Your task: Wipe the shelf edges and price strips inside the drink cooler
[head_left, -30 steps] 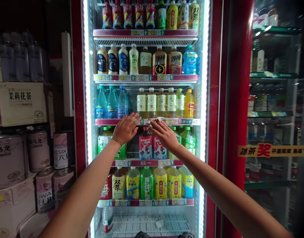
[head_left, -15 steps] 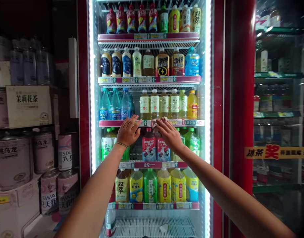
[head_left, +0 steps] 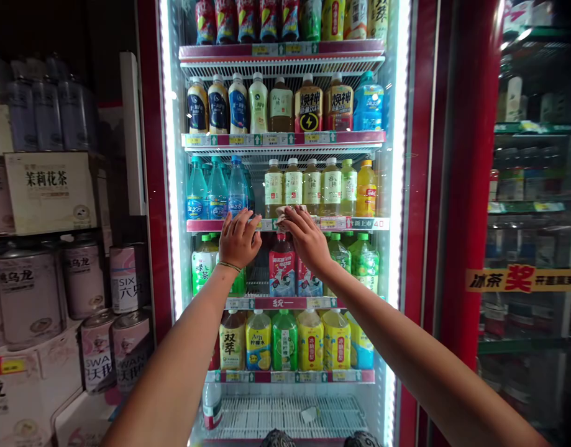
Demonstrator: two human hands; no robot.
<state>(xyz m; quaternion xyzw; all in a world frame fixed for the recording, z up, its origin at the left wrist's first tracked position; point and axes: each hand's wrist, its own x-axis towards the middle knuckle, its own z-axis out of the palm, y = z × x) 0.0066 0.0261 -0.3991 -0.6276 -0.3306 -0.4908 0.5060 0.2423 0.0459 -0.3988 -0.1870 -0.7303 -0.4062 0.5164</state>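
Note:
A lit drinks cooler with several shelves stands in front of me. My left hand [head_left: 240, 237] rests at the front edge of the third shelf, below the blue bottles [head_left: 217, 191], its fingers spread and holding nothing. Under the fingers of my right hand [head_left: 308, 239] is a pale crumpled cloth [head_left: 285, 214], pressed against the price strip [head_left: 329, 224] of the same shelf. Pale-label tea bottles [head_left: 312, 188] stand just above that hand. Red-label bottles [head_left: 282, 267] are below, on the fourth shelf, partly behind my right hand.
Boxes [head_left: 52, 191] and large cans [head_left: 31, 295] are stacked at the left. A red cooler frame [head_left: 485, 155] and another glass-fronted cooler stand at the right. The bottom wire rack [head_left: 289, 416] holds a bottle at its left.
My right hand and the cloth have slid a little left along the shelf edge, closer to my left hand. The view has shifted slightly closer and lower.

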